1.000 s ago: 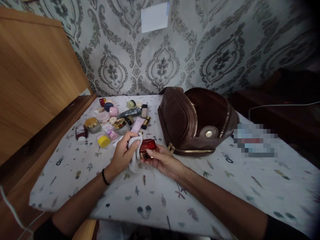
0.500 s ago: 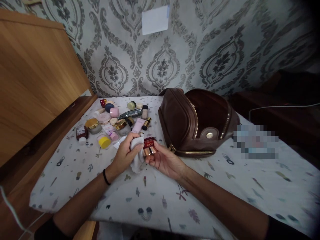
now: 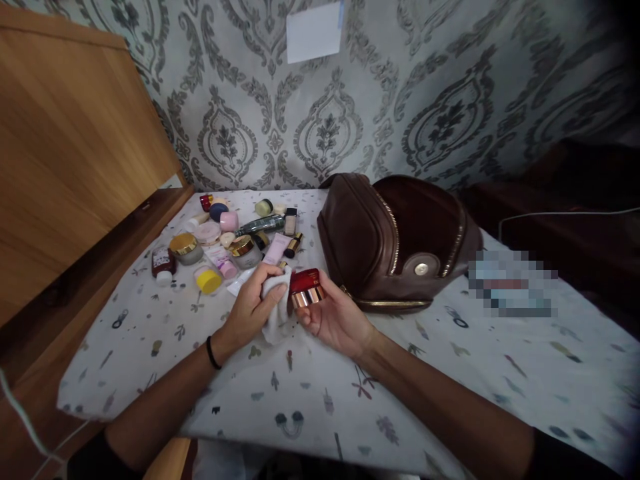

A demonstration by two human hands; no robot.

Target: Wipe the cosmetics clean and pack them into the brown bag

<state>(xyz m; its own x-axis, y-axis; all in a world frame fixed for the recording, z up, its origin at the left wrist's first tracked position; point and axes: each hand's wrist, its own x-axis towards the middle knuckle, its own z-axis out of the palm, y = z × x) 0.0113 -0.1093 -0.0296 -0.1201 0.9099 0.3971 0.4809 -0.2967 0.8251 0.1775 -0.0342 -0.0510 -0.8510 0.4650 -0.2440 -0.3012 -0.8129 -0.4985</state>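
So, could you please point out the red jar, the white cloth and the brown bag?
Red jar (image 3: 305, 283): head view, on its red part.
White cloth (image 3: 277, 325): head view, on its lower hanging part.
Brown bag (image 3: 364, 243): head view, on its side panel.

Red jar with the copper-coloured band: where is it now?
Near the middle of the head view, the red jar is in the right hand, beside the white cloth in the left hand, left of the brown bag.
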